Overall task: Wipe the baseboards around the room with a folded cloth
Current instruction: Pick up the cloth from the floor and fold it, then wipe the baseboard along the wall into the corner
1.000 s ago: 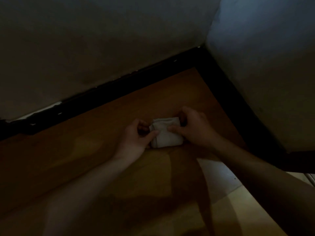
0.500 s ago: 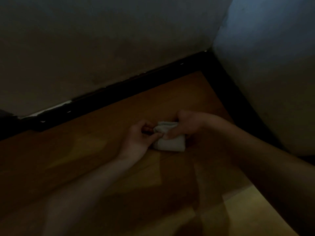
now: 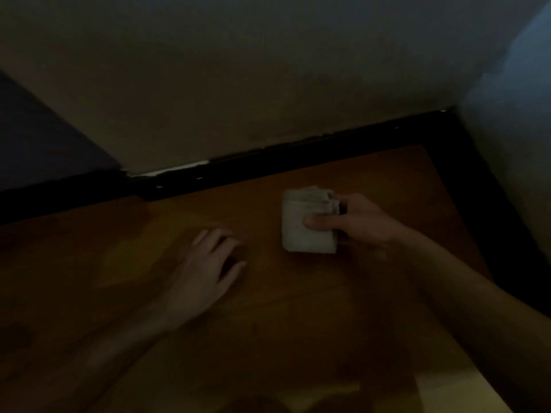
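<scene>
Dim room corner: wooden floor, baseboard.

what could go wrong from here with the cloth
The right hand pinches the folded cloth by one edge only, and its layers look loose at the top, so it may unfold when lifted. The black baseboard has a chipped white patch along its top that might snag the cloth.

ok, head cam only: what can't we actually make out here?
1. Head view: fingers of the right hand, thumb aside, are mostly hidden behind the folded white cloth.
2. Head view: whether that cloth rests on the orange-brown wooden floor or is lifted; too dim.
3. Head view: any dust on the black baseboard; too dark.
4. Head view: left hand is blurred; floor contact unclear.
5. Head view: dark shape, cut off by the left edge, unidentifiable.
</scene>
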A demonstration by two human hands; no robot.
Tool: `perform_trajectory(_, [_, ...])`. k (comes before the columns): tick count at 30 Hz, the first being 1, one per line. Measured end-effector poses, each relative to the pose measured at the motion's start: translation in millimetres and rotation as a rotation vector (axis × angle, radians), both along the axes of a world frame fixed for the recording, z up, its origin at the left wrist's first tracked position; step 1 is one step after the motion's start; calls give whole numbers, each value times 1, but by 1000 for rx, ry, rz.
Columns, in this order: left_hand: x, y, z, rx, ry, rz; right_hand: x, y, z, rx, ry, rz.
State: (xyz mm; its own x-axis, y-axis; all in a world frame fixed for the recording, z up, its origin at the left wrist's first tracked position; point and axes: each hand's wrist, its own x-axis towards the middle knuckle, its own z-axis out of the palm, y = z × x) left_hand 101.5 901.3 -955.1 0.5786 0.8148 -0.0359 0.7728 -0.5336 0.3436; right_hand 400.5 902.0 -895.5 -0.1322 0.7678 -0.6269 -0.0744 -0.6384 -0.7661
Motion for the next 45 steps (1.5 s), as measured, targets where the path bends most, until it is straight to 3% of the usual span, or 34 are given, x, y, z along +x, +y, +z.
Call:
perform_trajectory(8, [-65, -30, -17, -62, 190, 156, -114, 38, -29, 371, -72, 1])
perform_trajectory(14, [-60, -38, -31, -67, 219, 224, -177, 58, -49, 488, -471, -59])
perform_trajectory(25, [-55, -59, -49, 172, -2, 366, -229, 84, -66, 707, -643, 15])
perform_trajectory(36, [-56, -59, -49, 182, 6, 365, -229, 83, -65, 740, -827, 31])
perform_trajectory(45, [-54, -60, -47, 186, -18, 373, -228, 84, -56, 727, -831, 75])
